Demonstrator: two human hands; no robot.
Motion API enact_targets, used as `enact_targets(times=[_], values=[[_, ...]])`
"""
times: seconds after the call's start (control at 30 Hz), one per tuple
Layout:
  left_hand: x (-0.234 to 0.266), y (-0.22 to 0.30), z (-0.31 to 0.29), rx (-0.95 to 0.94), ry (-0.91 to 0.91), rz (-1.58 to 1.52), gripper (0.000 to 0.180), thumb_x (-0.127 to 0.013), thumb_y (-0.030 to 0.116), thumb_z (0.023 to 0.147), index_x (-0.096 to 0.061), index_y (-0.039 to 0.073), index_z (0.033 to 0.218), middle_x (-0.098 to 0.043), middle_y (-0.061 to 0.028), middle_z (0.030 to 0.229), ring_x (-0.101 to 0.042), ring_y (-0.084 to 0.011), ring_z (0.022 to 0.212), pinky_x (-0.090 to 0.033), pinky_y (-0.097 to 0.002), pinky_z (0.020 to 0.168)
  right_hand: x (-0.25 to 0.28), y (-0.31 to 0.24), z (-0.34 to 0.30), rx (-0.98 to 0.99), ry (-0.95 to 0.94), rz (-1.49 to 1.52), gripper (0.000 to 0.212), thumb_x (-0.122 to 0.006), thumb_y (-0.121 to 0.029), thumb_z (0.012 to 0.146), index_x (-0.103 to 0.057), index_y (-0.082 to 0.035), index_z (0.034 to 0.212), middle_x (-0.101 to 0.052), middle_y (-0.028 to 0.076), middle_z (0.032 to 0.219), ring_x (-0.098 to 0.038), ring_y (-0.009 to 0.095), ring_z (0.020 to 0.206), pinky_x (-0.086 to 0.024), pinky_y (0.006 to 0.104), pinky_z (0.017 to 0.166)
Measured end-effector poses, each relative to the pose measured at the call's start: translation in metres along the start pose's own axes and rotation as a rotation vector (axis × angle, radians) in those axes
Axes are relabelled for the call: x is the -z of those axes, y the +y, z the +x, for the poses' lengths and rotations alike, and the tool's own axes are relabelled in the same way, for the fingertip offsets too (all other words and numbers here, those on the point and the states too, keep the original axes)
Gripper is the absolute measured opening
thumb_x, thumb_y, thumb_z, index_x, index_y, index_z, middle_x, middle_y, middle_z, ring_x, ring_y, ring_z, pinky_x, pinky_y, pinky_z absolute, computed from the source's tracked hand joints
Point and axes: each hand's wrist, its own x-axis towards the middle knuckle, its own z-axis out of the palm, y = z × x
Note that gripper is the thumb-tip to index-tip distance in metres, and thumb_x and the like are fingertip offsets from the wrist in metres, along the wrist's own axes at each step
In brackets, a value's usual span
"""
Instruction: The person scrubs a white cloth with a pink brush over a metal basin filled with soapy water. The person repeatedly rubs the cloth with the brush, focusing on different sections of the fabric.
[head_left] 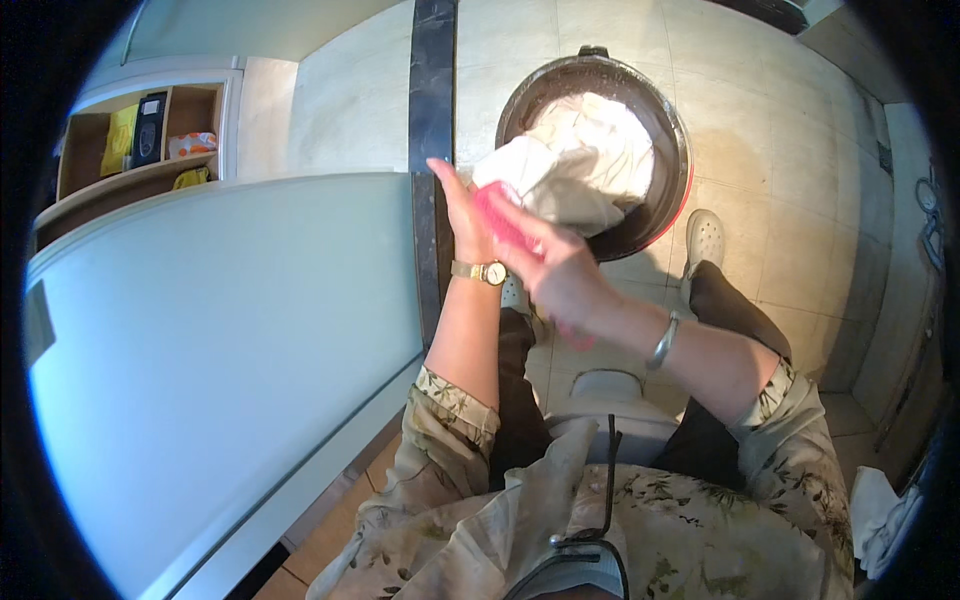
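Observation:
A dark round basin [664, 150] with a reddish outer edge stands on the floor in front of me. White wet-looking cloth [600, 140] is bunched inside it, and part of it comes up over the near-left rim. My left hand [463, 215] supports that raised part, its thumb stretched out to the side and its other fingers hidden behind the cloth. Closed around a pink scrubbing brush [507, 217] is my right hand [572, 285], slightly blurred. The brush head lies against the cloth at my left palm. A pink end shows below my right wrist.
Close on my left stands a large pale panel [230, 350] with a light frame. Behind it are wooden shelves [85, 170] holding yellow and black items. A dark strip [432, 90] crosses the tiled floor. My shoe [705, 240] rests right of the basin; white fabric [880, 520] lies at lower right.

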Motion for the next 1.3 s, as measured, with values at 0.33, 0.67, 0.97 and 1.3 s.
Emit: enact_targets(times=[0.33, 0.67, 0.97, 1.3], values=[[0.019, 0.001, 0.011, 0.154, -0.449, -0.422, 0.095, -0.028, 0.080, 0.073, -0.045, 0.001, 0.122, -0.057, -0.0122, 0.109, -0.056, -0.0267, 0.095, -0.047, -0.0380, 0.080, 0.013, -0.015, 0.005, -0.071, -0.006, -0.237, 0.035, -0.050, -0.014, 0.090, -0.048, -0.003, 0.122, -0.058, 0.012, 0.088, -0.057, 0.022, 0.081, -0.046, 0.0328, 0.074], [-0.011, -0.003, -0.001, 0.045, 0.014, -0.054, 0.101, -0.026, 0.083, 0.070, -0.043, -0.003, 0.122, -0.057, -0.0118, 0.106, -0.056, -0.0242, 0.094, -0.045, -0.0375, 0.083, 0.027, -0.003, 0.024, -0.365, -0.061, 0.081, 0.046, -0.056, -0.017, 0.086, -0.044, -0.009, 0.129, -0.051, -0.001, 0.064, -0.041, 0.006, 0.042, -0.036, 0.0214, 0.036], [0.016, -0.001, 0.005, 0.144, -0.298, -0.208, 0.102, -0.027, 0.083, 0.070, -0.042, -0.003, 0.123, -0.053, -0.0146, 0.116, -0.053, -0.0254, 0.104, -0.044, -0.0370, 0.087, 0.017, -0.012, 0.021, -0.122, 0.079, -0.099, 0.033, -0.051, -0.022, 0.091, -0.050, -0.003, 0.117, -0.050, 0.002, 0.063, -0.045, 0.005, 0.045, -0.037, 0.0217, 0.039], [0.002, 0.000, -0.002, 0.155, -0.145, -0.097, 0.101, -0.030, 0.080, 0.072, -0.037, -0.004, 0.128, -0.050, -0.0162, 0.122, -0.050, -0.0297, 0.109, -0.038, -0.0416, 0.095, 0.041, -0.024, 0.041, -0.652, 0.026, -0.020, 0.025, -0.048, -0.011, 0.089, -0.053, 0.002, 0.109, -0.058, 0.008, 0.066, -0.057, 0.012, 0.054, -0.045, 0.0212, 0.045]])
